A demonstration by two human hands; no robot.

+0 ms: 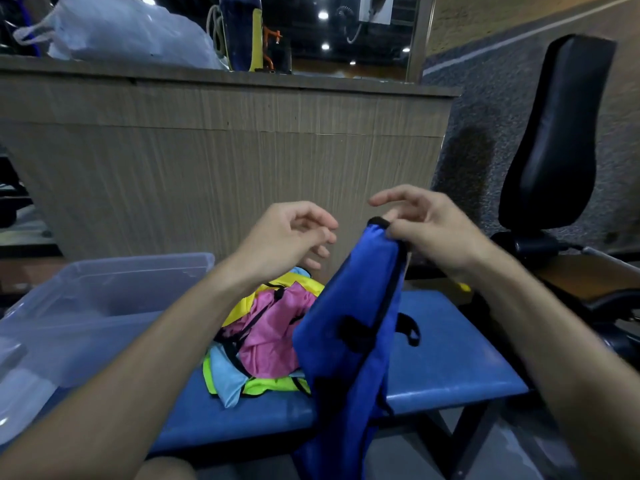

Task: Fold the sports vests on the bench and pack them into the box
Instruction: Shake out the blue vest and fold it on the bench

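Head view: right hand (436,230) pinches limp blue vest (346,327); left hand (294,237) loose

Illumination is dim and artificial. Round ceiling lamps (322,14) show as small blown-out white spots in the dark upper background. The foreground receives soft frontal light; the blue worktop (446,355) carries a mild sheen, no hard glare. A diffuse dark shadow (467,157) falls on the speckled wall. Wide-angle distortion bends straight edges toward the frame borders. Motion blur softens the hanging blue vest (346,341) and the lower corners. Fine detail is smeared overall, with visible noise in dark areas.
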